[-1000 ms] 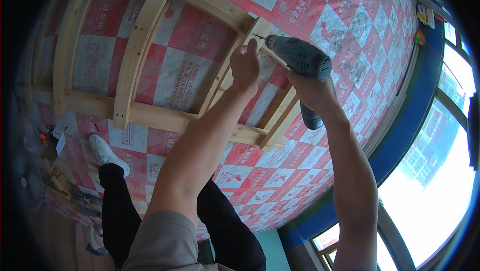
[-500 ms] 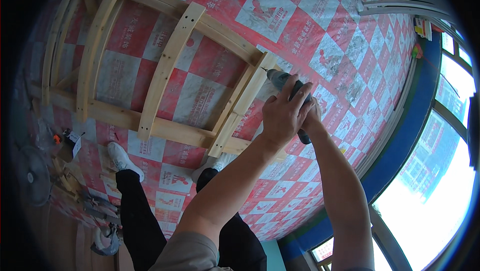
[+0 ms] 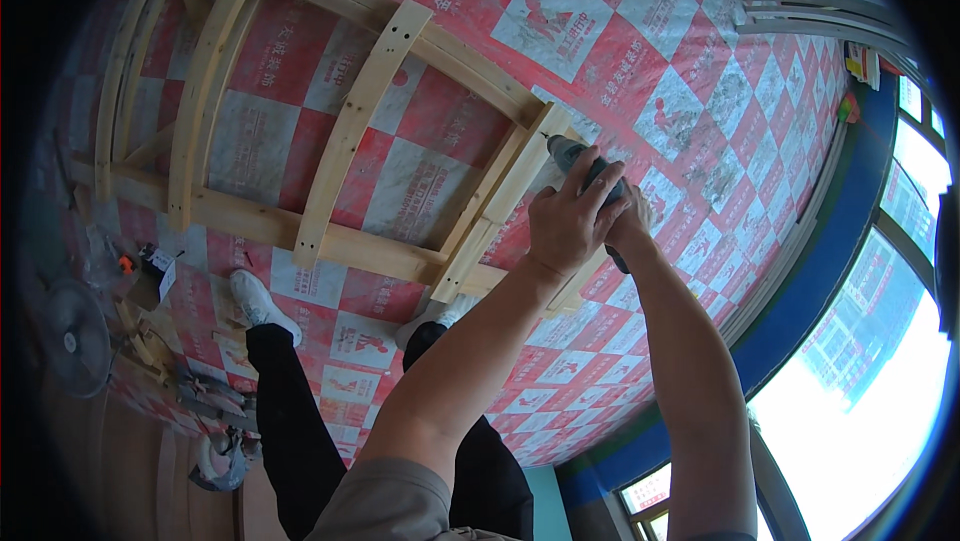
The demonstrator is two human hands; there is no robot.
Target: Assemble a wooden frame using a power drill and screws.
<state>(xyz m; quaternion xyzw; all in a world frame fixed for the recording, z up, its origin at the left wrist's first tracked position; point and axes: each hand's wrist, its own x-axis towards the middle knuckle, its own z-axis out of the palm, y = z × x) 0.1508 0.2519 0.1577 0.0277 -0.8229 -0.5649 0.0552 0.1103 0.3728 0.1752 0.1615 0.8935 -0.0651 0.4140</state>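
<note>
Head view: drill [image 3: 566,152] held in both hands over the end board [image 3: 519,169] of a wooden frame [image 3: 358,136]. Left hand [image 3: 574,224] wrapped over the drill's rear, fingers clamped on it and slightly spread. Right hand [image 3: 634,219] gripping the handle, its fingers mostly hidden behind the left. Bit at the board's upper end; cannot tell if it has bitten in. Frame lies on red-and-white checked floor sheeting [image 3: 560,16]. White shoe [image 3: 264,305] just beside the frame's near rail. Fan [image 3: 72,339] far left, window [image 3: 860,311] at right.
</note>
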